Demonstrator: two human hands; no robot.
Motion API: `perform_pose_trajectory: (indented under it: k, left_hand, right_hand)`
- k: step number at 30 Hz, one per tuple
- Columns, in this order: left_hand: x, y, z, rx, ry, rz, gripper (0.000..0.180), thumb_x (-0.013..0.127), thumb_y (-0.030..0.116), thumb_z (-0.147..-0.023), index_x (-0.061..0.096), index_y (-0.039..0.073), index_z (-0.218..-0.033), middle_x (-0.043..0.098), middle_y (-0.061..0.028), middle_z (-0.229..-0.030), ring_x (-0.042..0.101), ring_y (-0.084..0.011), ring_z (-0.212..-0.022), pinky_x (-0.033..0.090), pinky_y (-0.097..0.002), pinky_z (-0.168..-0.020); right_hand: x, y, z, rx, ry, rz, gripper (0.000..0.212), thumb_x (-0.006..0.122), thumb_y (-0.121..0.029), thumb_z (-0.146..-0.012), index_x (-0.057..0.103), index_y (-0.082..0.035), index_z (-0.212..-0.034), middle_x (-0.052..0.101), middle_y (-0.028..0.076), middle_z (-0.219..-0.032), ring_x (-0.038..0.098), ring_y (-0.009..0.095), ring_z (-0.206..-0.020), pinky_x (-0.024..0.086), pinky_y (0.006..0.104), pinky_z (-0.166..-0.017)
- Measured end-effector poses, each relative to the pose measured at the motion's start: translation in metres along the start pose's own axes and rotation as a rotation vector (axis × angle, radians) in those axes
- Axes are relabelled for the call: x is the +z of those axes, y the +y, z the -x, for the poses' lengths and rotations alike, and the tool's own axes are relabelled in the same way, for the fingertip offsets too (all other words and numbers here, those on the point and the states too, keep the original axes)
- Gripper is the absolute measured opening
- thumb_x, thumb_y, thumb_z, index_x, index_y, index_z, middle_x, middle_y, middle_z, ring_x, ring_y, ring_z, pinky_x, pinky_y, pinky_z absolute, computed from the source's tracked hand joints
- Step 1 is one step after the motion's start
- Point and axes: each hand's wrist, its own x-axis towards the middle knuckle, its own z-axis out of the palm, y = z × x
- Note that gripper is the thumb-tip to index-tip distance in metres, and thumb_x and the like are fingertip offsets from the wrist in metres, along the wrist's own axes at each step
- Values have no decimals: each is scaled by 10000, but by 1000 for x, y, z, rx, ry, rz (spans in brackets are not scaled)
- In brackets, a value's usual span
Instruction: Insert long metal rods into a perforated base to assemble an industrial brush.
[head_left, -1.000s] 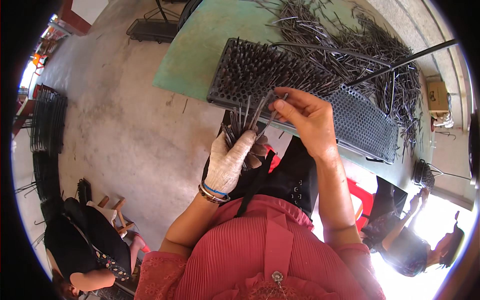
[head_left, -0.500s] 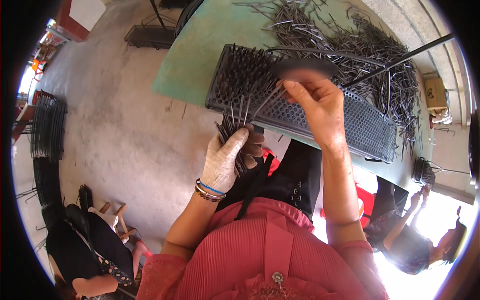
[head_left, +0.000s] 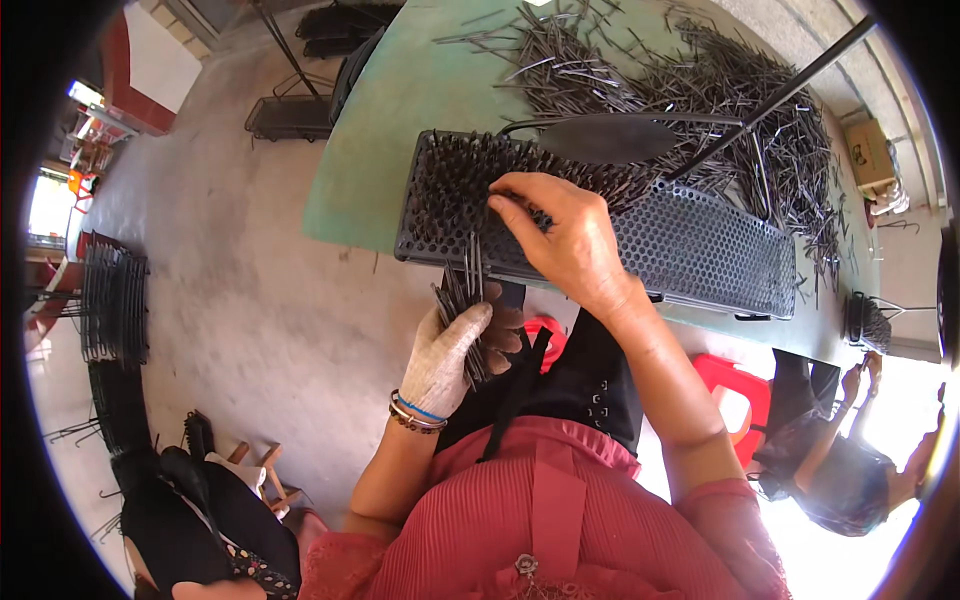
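Observation:
My gloved left hand (head_left: 445, 350) is closed round a bundle of thin dark metal strips (head_left: 455, 295), just off the near edge of a black perforated tray (head_left: 700, 250). A couple of strips stick up above the rest of the bundle. My bare right hand (head_left: 570, 235) is over the tray, thumb and forefinger pinched among strips (head_left: 450, 165) standing upright in its holes; whatever is between the fingertips is too dark to make out. Upright strips crowd the tray's left part, while bare holes show on its right.
A heap of loose strips (head_left: 740, 120) covers the far side of the green table (head_left: 350, 170). A black metal rod and dark oval plate (head_left: 610, 139) stretch over the tray. One person (head_left: 830, 460) works at right, another (head_left: 210, 520) at lower left. A red stool (head_left: 735, 395) is below the table.
My right hand has moved left and down onto the standing strips; the strips it held up no longer show. My left hand still grips its bundle, slightly lower in view.

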Motion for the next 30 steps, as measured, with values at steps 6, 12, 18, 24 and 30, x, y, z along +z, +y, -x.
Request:
perform_pose_trajectory:
  k: [6, 12, 18, 24, 30]
  left_hand:
    - [-2, 2, 1, 6, -33, -43, 390, 586, 208, -961, 504, -39, -1251, 691, -159, -979, 686, -183, -738, 555, -256, -564]
    - [-3, 0, 3, -1, -18, -66, 397, 589, 204, -960, 500, -44, -1256, 692, -157, -980, 684, -175, -736, 558, -255, -566]
    - [-5, -1, 3, 10, -40, -64, 411, 575, 218, -969, 485, -40, -1276, 690, -155, -997, 672, -165, -734, 556, -247, -573]
    - [-4, 4, 0, 12, -77, -5, 394, 568, 223, -975, 487, -31, -1265, 685, -160, -1005, 668, -162, -731, 553, -241, -570]
    - [-9, -5, 0, 36, -29, -12, 386, 581, 227, -973, 502, -26, -1253, 686, -155, -1000, 666, -159, -724, 550, -239, -564]
  right_hand:
    - [0, -1, -1, -126, 12, 140, 126, 726, -51, -799, 700, -9, -916, 671, 133, -924, 650, 312, -844, 523, 373, -754]
    - [1, -4, 2, -102, 34, 184, 113, 732, -60, -795, 710, -10, -894, 660, 121, -903, 640, 292, -800, 502, 371, -724]
    - [3, -9, 6, -60, 40, 218, 155, 721, -84, -822, 715, -3, -954, 657, 120, -906, 634, 298, -792, 493, 382, -718]
    - [5, -7, -5, -127, 4, 279, 176, 712, -105, -838, 714, -12, -988, 620, 109, -884, 604, 300, -780, 480, 387, -715]
    - [6, -12, 1, -117, 0, 306, 187, 712, -109, -839, 714, -24, -1005, 606, 102, -875, 596, 292, -772, 476, 386, -704]
